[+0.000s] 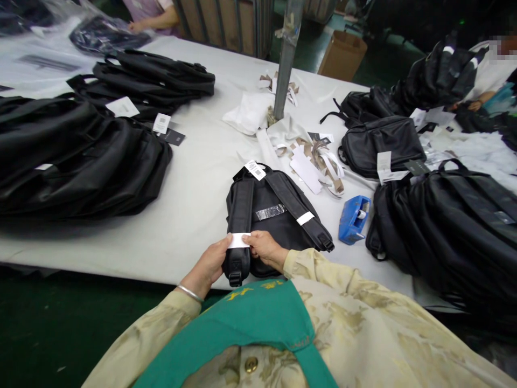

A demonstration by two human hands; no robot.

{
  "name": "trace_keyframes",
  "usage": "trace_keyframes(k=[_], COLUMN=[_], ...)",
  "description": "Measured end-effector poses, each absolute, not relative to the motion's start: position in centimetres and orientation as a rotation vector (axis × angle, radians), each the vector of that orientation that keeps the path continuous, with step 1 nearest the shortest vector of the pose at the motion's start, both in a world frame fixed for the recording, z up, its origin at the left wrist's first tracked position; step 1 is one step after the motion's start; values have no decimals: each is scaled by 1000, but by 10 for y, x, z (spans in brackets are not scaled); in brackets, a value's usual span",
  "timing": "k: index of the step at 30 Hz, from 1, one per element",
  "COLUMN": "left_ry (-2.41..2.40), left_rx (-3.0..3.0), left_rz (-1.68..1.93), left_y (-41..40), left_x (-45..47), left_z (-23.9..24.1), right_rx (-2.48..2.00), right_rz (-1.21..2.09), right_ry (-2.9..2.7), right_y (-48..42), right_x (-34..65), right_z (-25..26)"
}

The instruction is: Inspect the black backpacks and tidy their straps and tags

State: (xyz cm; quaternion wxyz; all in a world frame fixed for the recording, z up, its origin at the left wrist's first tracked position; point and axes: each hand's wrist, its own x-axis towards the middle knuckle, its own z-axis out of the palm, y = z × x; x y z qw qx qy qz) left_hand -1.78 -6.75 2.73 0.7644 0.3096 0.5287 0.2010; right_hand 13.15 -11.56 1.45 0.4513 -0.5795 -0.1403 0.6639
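Black fabric backpack (278, 215) lies straps-up at frame centre, white paper band (238, 240) wrapped round its left strap.

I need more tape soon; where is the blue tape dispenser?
The blue tape dispenser sits on the table, right of the backpack being handled.

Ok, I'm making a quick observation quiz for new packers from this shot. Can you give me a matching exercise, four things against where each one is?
Things:
1. white paper band
2. blue tape dispenser
3. cardboard box
4. metal pole

Places:
A. on the floor beyond the table
B. rising from the table amid paper scraps
C. around the backpack strap, pinched by the left hand and the right hand
D. on the table, right of the backpack

Pairs: 1-C, 2-D, 3-A, 4-B
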Motion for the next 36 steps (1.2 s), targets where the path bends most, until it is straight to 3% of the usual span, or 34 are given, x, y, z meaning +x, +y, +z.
trace_keyframes(k=[8, 19, 25, 36], left_ry=[1363, 1418, 1472, 1466], left_rx=[742, 724, 967, 904], left_rz=[335, 370, 297, 240], left_y=[-93, -97, -102, -101], left_x=[-17, -10, -8, -1], left_z=[40, 36, 33, 31], right_rx=[-1565, -1619, -1656, -1723], right_rz=[1500, 1672, 1497, 1391], right_ry=[-417, -239, -184, -154], right_y=[-121, -117, -116, -103], right_x=[120, 119, 111, 117], right_z=[4, 19, 7, 0])
